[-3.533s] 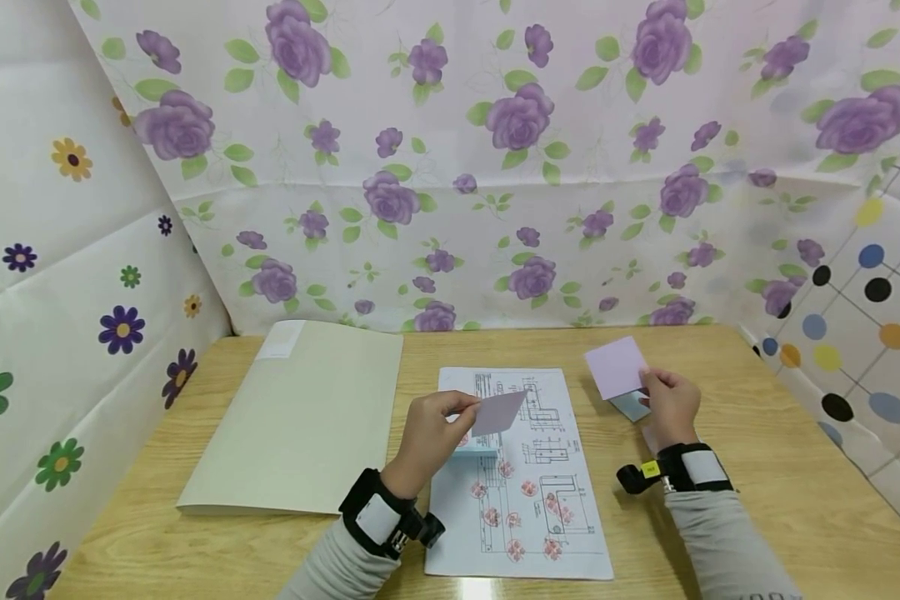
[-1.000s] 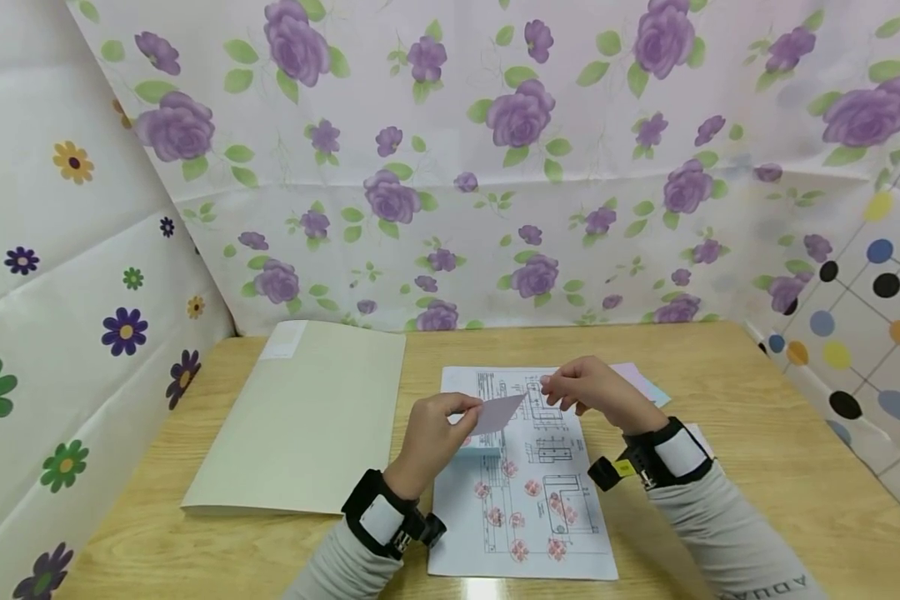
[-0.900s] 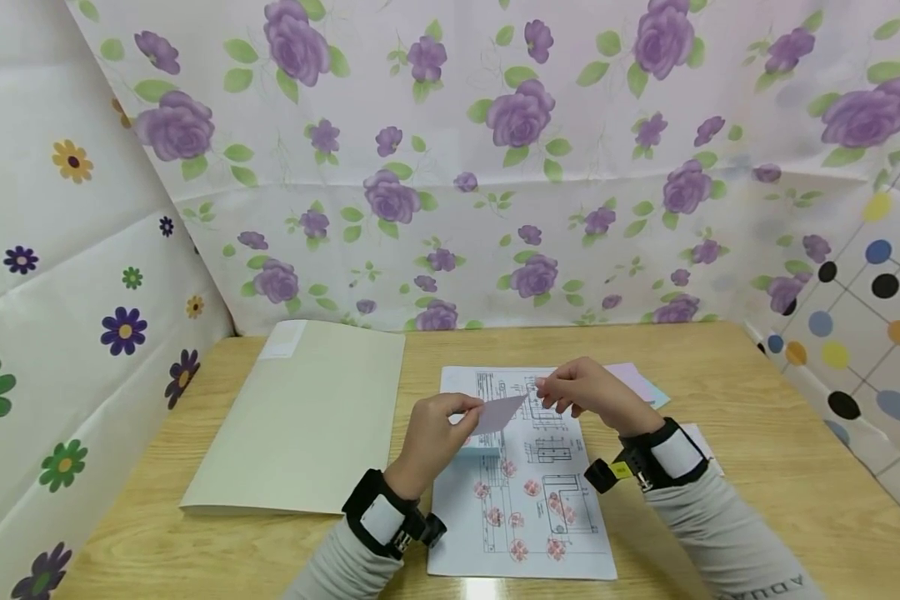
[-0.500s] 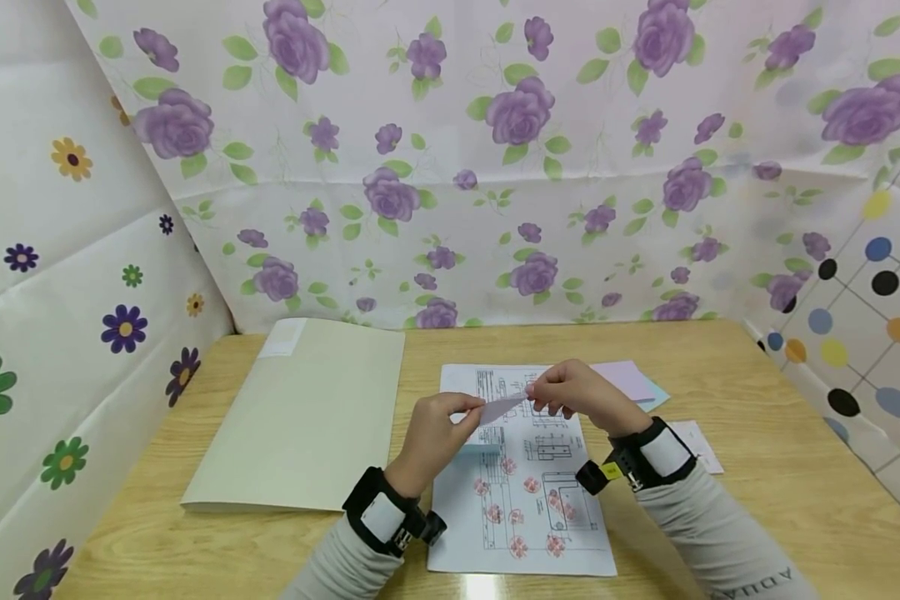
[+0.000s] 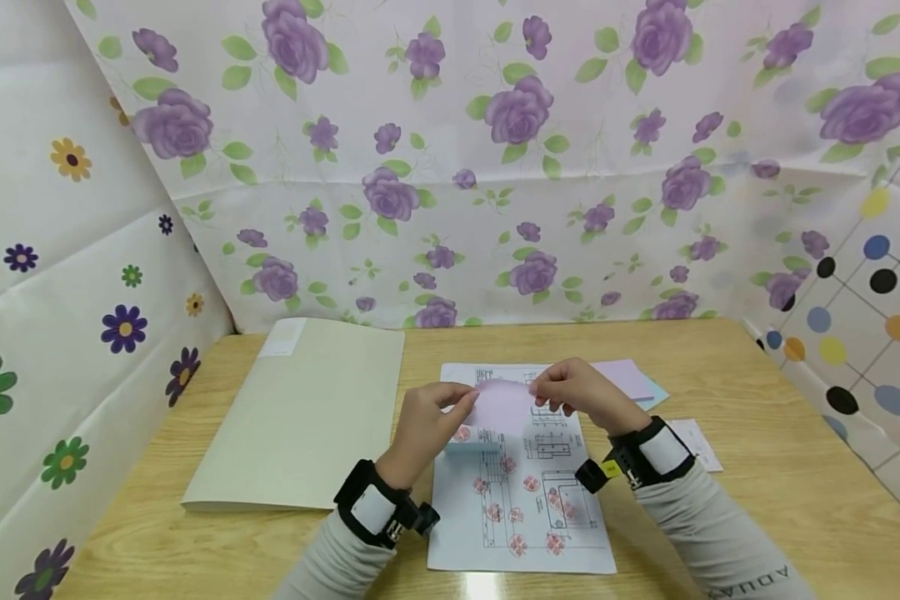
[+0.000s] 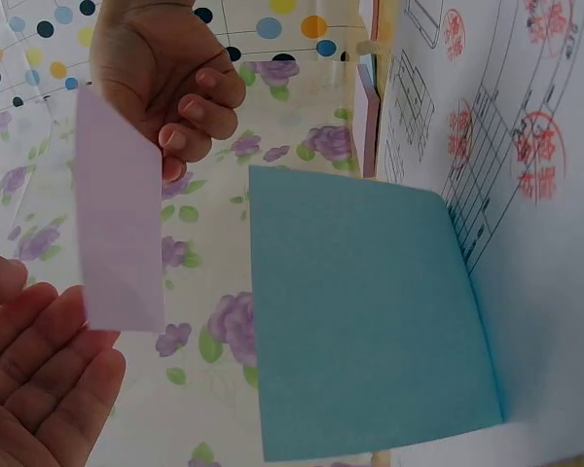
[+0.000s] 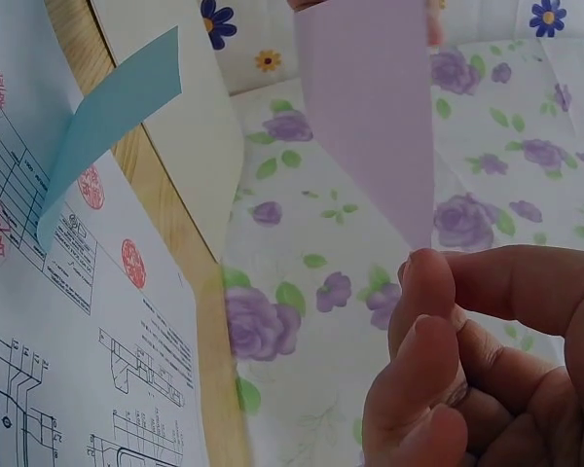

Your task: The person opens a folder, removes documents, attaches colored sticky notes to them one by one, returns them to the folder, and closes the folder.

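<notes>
Left hand: thumb and forefinger of the left hand (image 5: 423, 429) nearly closed together, pinching the near-left corner of a lilac sheet; other fingers loosely bent.
Right hand: thumb and forefinger of the right hand (image 5: 588, 396) tip to tip on the sheet's opposite corner; remaining fingers curled under, touching nothing.
Lilac sheet: the lilac sheet (image 5: 504, 404) hangs between both hands, slightly bowed, in the air above a drawing page (image 5: 525, 521).
Drawing page: lies flat on the wooden table (image 5: 780, 442); line drawings, a printed grid, red round stamps.
Blue note: a blue note (image 6: 360, 316) meets the page along one edge and stands up, curving away from it.
Folder: cream folder (image 5: 307, 429) left of the page, white label at its far-left corner.
Right side: lilac pad (image 5: 624, 380) overlapping a pale blue piece (image 5: 654, 395); white card (image 5: 696, 444) nearer.
Backdrop: white cloth (image 5: 450, 100), purple roses.
</notes>
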The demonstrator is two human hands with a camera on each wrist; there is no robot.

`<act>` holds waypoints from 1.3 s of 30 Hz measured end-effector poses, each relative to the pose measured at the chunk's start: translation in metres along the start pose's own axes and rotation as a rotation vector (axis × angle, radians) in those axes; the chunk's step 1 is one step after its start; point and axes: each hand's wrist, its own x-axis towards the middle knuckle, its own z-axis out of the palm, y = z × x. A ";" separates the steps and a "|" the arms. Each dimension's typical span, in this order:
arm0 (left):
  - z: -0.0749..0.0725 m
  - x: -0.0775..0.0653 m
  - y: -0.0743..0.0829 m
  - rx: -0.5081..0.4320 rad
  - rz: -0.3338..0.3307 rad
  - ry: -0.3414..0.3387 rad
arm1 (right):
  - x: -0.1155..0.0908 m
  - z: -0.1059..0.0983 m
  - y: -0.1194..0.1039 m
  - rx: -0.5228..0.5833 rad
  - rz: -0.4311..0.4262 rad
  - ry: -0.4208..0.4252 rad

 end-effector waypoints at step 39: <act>0.003 0.042 -0.016 0.236 -0.132 -0.332 | 0.024 0.007 0.011 -0.227 0.053 0.113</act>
